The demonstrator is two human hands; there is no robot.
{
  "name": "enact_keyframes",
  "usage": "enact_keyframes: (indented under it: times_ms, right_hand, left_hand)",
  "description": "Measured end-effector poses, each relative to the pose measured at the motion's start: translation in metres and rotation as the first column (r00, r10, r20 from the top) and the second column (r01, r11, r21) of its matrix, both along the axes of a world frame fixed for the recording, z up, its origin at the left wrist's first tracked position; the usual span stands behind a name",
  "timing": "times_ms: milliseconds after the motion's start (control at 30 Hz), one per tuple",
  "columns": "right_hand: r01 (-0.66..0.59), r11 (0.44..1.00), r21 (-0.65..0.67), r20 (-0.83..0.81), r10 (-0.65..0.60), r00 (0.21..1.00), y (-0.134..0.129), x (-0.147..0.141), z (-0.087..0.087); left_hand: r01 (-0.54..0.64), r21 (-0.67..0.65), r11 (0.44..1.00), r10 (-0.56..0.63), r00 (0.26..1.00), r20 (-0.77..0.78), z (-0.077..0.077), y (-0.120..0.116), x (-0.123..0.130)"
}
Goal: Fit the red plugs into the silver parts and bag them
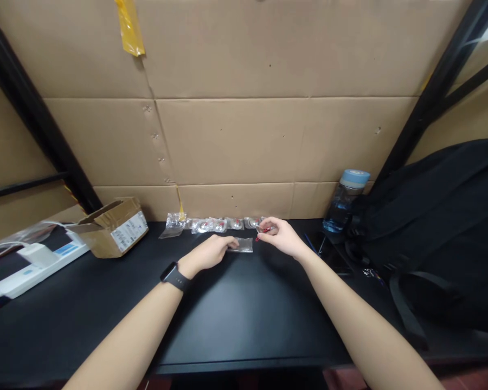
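Observation:
My left hand (213,252), with a dark watch on the wrist, has its fingers closed on the near end of a small clear plastic bag (244,245) lying low over the black table. To its right, my right hand (282,236) pinches a small item with a red cord-like part (259,236); the rest of it is hidden by the fingers. Just behind my hands, a row of clear packets (218,225) with round shiny pieces and red bits lies along the cardboard wall. At the row's left end is a crumpled clear bag (173,225).
An open cardboard box (106,230) and a white power strip (43,271) sit on the left. A blue-lidded bottle (345,200), a dark flat device (333,257), keys (372,275) and a black backpack (443,227) occupy the right. Cardboard panels (228,141) close off the back.

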State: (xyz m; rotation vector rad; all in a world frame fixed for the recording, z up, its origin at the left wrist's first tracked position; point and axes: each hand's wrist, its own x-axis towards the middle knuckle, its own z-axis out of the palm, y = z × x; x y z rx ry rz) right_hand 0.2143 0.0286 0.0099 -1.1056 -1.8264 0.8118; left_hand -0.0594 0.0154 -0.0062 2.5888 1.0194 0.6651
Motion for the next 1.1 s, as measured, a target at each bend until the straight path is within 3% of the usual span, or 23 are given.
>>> enact_keyframes:
  times_ms: [233, 500, 800, 1100]
  right_hand:
    - [-0.001, 1.0, -0.013, 0.148, 0.003, 0.989, 0.002, 0.005, 0.0]
    - [-0.071, 0.996, -0.05, 0.171, 0.078, 0.982, -0.001, 0.006, 0.001]
    - [-0.084, 0.994, -0.07, 0.192, 0.096, 0.977, 0.0, 0.008, 0.002]
    - [-0.142, 0.987, 0.074, 0.424, 0.098, 0.9, -0.01, 0.01, 0.011]
  left_hand:
    - [0.013, -0.012, 1.0, -0.015, 0.988, -0.154, 0.007, -0.013, 0.01]
    - [0.072, -0.089, 0.993, -0.077, 0.996, -0.05, 0.002, -0.014, 0.012]
    - [0.169, -0.044, 0.985, -0.173, 0.973, -0.152, 0.007, -0.014, 0.009]
    - [0.002, 0.084, 0.996, 0.026, 0.943, -0.332, -0.004, -0.029, 0.024]
